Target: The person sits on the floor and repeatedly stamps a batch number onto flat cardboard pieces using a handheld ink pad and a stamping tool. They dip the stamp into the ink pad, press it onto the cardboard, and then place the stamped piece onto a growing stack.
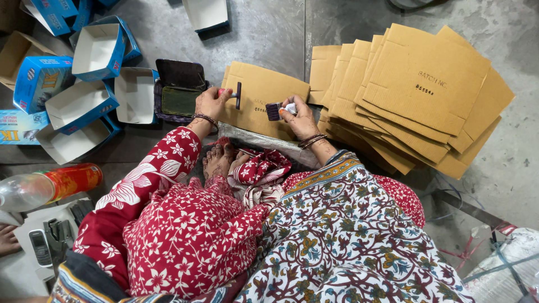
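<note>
Stamps filled both my fists: left hand (210,102) gripped a T-handled stamp (237,95), right hand (298,116) a block stamp (274,111), over flat cardboard (255,90).

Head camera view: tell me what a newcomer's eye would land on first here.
First, the fanned stack of flat brown cardboard sheets on the grey floor at upper right. Next, at centre, the left hand holds a dark-handled stamp and the right hand another stamp, both over a single cardboard sheet. At upper left lie open blue and white boxes, beside a dark ink pad.
</note>
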The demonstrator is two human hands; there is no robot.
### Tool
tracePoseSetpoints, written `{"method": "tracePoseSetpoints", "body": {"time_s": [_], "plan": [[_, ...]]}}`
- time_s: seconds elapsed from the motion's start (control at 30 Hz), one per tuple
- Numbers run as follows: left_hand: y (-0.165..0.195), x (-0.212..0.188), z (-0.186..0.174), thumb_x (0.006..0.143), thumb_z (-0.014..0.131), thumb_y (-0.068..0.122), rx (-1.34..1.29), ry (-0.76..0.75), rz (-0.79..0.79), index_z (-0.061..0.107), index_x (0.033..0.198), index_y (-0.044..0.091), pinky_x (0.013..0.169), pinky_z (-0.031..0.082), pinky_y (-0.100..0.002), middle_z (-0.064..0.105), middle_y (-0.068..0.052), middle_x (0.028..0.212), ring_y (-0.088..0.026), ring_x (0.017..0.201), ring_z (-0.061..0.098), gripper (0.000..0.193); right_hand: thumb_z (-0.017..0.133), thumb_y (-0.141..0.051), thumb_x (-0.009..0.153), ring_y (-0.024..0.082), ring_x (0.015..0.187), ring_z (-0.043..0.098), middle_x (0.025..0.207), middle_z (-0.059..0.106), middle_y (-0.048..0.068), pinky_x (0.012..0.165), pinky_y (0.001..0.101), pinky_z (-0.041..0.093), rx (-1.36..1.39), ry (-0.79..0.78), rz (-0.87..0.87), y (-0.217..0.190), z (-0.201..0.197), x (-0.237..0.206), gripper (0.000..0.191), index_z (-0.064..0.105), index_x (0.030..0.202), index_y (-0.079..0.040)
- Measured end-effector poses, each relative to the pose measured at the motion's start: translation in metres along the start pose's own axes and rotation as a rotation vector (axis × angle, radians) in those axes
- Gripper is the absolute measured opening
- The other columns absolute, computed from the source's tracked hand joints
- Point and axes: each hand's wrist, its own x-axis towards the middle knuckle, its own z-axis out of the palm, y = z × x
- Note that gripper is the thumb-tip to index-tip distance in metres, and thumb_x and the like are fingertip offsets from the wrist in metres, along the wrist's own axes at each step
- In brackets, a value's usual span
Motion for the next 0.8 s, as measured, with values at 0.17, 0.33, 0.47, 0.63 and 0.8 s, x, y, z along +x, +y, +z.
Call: {"method": "tracePoseSetpoints", "body": {"time_s": [0.17, 0.33, 0.47, 0.63, 0.8], "plan": [[-0.001, 0.004, -0.006, 0.091, 0.069, 0.057, -0.066, 0.041, -0.096, 0.077, 0.103, 0.006, 0.077, 0.054, -0.042, 0.075, -0.017, 0.089, -0.029, 0.086, 0.073, 0.053, 0.071, -0.012, 0.096, 0.006, 0.084, 0.061, 0.098, 0.061, -0.003, 0.074, 0.0243, 0.053, 0.197, 0.067, -0.013, 0.001, -0.003, 0.002, 0.016, 0.058, 0.106, -0.01], [0.002, 0.021, -0.024, 0.093, 0.069, 0.055, -0.292, 0.206, -0.056, 0.078, 0.106, 0.008, 0.075, 0.054, -0.032, 0.077, -0.006, 0.086, -0.014, 0.081, 0.069, 0.05, 0.07, -0.007, 0.1, 0.006, 0.091, 0.057, 0.1, 0.059, -0.004, 0.082, 0.0232, 0.051, 0.383, 0.029, -0.21, -0.017, -0.01, -0.001, 0.017, 0.057, 0.111, -0.009], [0.035, 0.039, -0.03, 0.094, 0.07, 0.055, -0.521, 0.147, -0.017, 0.079, 0.107, 0.009, 0.072, 0.05, -0.024, 0.075, 0.002, 0.091, -0.005, 0.082, 0.063, 0.049, 0.069, -0.004, 0.101, 0.005, 0.094, 0.056, 0.103, 0.059, -0.005, 0.085, 0.0222, 0.051, 0.426, 0.021, -0.284, -0.054, -0.05, -0.011, 0.018, 0.057, 0.113, -0.01], [0.132, 0.034, 0.006, 0.095, 0.068, 0.054, -0.77, -0.166, 0.129, 0.077, 0.114, 0.012, 0.072, 0.048, -0.023, 0.072, 0.002, 0.103, -0.004, 0.089, 0.061, 0.047, 0.075, -0.003, 0.109, 0.009, 0.098, 0.056, 0.102, 0.061, -0.001, 0.087, 0.0254, 0.047, -0.106, 0.254, -0.263, -0.092, -0.188, -0.067, 0.016, 0.06, 0.113, -0.005], [0.185, 0.006, 0.039, 0.102, 0.068, 0.047, -0.792, -0.403, 0.415, 0.074, 0.118, 0.01, 0.085, 0.051, -0.02, 0.076, 0.002, 0.108, -0.002, 0.096, 0.064, 0.04, 0.069, 0.009, 0.11, 0.01, 0.091, 0.058, 0.109, 0.056, 0.001, 0.082, 0.0233, 0.053, 0.099, 0.647, -0.343, -0.091, -0.271, -0.116, 0.024, 0.055, 0.124, -0.004]]}}
